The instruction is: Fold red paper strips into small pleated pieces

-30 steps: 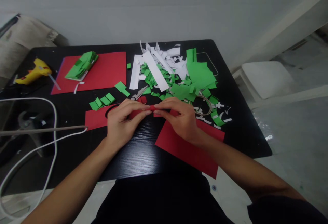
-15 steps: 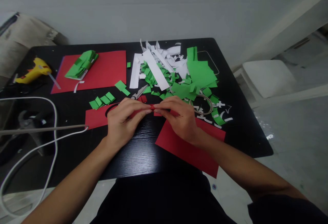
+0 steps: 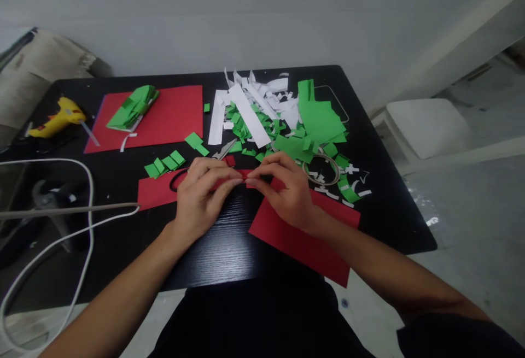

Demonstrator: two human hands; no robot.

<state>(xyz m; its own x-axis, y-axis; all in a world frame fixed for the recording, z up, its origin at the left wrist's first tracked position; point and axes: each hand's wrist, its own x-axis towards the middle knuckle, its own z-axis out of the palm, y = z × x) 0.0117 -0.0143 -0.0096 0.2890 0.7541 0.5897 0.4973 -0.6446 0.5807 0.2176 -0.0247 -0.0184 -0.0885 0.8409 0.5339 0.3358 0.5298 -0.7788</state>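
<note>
Thumb and forefinger of my left hand (image 3: 202,195) pinch a small red piece of paper, mostly hidden by the fingertips. My right hand (image 3: 286,191) pinches the same piece from the other side, the fingertips of both hands nearly touching. Under my right wrist lies a larger red sheet (image 3: 303,238), reaching past the table's front edge. Another red strip (image 3: 156,189) extends from beneath my left hand. Scissors (image 3: 225,150) rest just beyond my fingers, their blades showing and their handles mostly covered by the left hand.
Green and white paper scraps (image 3: 262,115) pile up at the back. Folded green paper (image 3: 135,107) lies on a red sheet (image 3: 176,123). A yellow glue gun (image 3: 59,119), pliers (image 3: 47,199) and a white cable (image 3: 89,183) are at left. A tape roll (image 3: 338,172) sits right.
My fingertips have shifted very slightly on the red paper, and the right fingers look a little more arched. The whole view has tilted a little; the things on the table stay put.
</note>
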